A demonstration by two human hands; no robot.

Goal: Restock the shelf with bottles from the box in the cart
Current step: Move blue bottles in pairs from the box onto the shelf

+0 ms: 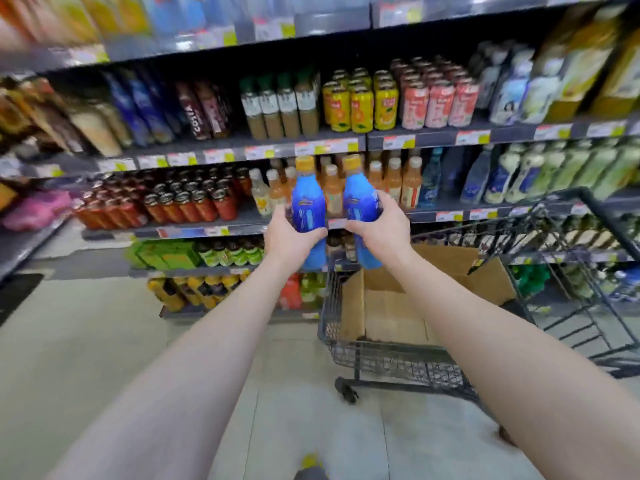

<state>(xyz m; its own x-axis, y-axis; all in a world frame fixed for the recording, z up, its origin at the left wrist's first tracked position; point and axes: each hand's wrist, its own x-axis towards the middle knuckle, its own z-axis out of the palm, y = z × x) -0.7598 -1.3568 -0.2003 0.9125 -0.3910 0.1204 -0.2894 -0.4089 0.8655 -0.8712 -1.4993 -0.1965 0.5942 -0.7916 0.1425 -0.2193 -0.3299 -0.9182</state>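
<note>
Gripping a blue bottle [309,206], the left hand [287,235] curls round its middle; the right hand [382,230] wraps a second blue bottle [360,202] just beside. Orange bottles [410,185] crowd the shelf [450,216] behind both hands. Below the right hand an open cardboard box [391,317] sits in the wire cart [398,365], on a tiled floor [104,341].

Both arms reach forward. Left hand [289,235] grips a blue bottle [308,206] with an orange cap; right hand [381,230] grips a second blue bottle [360,202] of the same kind. Both bottles upright, side by side, not touching, held in front of the shelf [149,233]. Shelf rows carry bottles and cans, blurred. Below the hands stands a wire cart [388,362] holding an open cardboard box [394,317]. Pale tiled floor [104,334].
</note>
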